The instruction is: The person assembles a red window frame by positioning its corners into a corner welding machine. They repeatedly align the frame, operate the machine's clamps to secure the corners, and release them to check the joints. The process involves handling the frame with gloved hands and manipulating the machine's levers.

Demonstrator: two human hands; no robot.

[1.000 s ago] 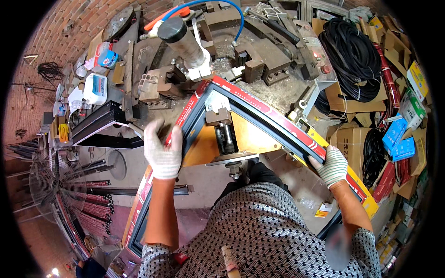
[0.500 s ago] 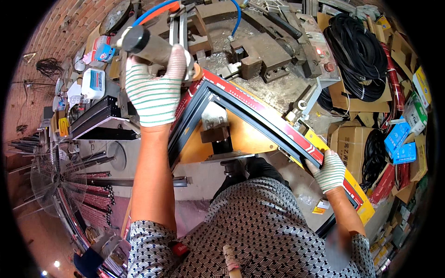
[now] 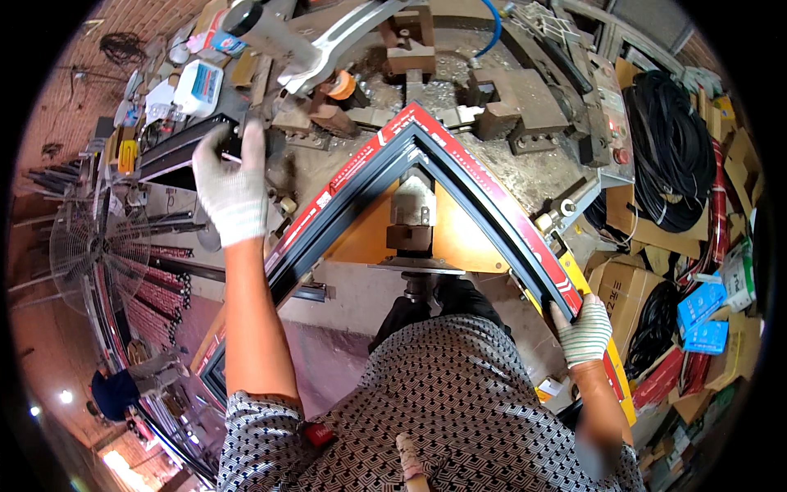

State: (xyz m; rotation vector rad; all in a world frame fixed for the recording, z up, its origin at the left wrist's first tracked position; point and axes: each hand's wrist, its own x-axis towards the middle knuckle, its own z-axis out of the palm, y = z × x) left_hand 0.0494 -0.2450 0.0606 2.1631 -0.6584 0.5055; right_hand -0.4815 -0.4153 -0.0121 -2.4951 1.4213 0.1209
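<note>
My right hand [image 3: 584, 330], in a striped glove, is closed around the right arm of a corner frame [image 3: 485, 190] of dark profiles with red film on the outer faces. The frame's mitred corner points away from me, over a metal machine bed. To the left of the frame my gloved left hand [image 3: 233, 184] is raised and open, thumb and fingers apart, with nothing in it. Beyond that hand stands a grey cylinder [image 3: 279, 37] with a black cap, joined to a silver arm [image 3: 348, 39]. An orange tip [image 3: 340, 85] sits below the arm.
Steel blocks [image 3: 525, 111] flank the frame's corner on the machine. An orange-yellow plate [image 3: 463, 234] lies under the frame. At the left are a white jug [image 3: 198, 88] and a fan [image 3: 100, 244]; at the right, coiled black hose [image 3: 668, 152] and cartons [image 3: 619, 291]. Another person [image 3: 115, 394] is far left.
My left hand has let go of the grey cylinder and drawn back, opening. The frame's corner now sits farther right and higher in view. My right hand keeps its grip.
</note>
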